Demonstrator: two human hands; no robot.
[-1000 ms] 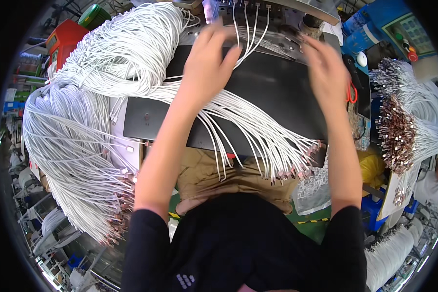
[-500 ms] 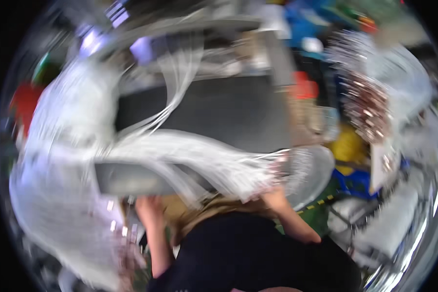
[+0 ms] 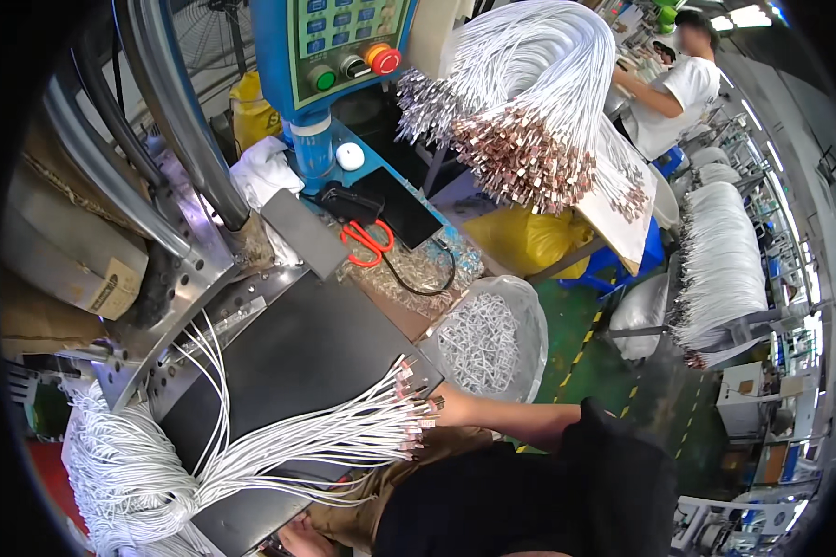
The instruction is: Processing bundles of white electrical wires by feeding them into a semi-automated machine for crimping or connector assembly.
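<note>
A fanned bunch of white cables (image 3: 297, 432) with metal-tipped connectors lies across a black work surface (image 3: 288, 343). At the connector ends, my right hand (image 3: 451, 406) is closed on the bunch, its fingertips partly hidden by the connectors. My left hand (image 3: 302, 538) is low at the near edge of the black surface; its fingers are mostly out of sight. To the left, the cables run into a large tied coil of white cable (image 3: 125, 464). A few loose strands (image 3: 215, 381) arch up from the bunch toward the machine.
A metal machine frame (image 3: 190, 278) with thick posts stands at the left. Beyond are a blue control box (image 3: 330, 56), orange-handled scissors (image 3: 367, 243) and a phone (image 3: 398, 208). A lined bin of white scraps (image 3: 481, 343) and hanging cable bundles (image 3: 529, 111) stand right. A co-worker (image 3: 673, 88) is farther off.
The view has swung to the right and sharpened from a blur, bringing the control box and co-worker into sight. My right hand stays at the connector ends; my left remains by the near edge.
</note>
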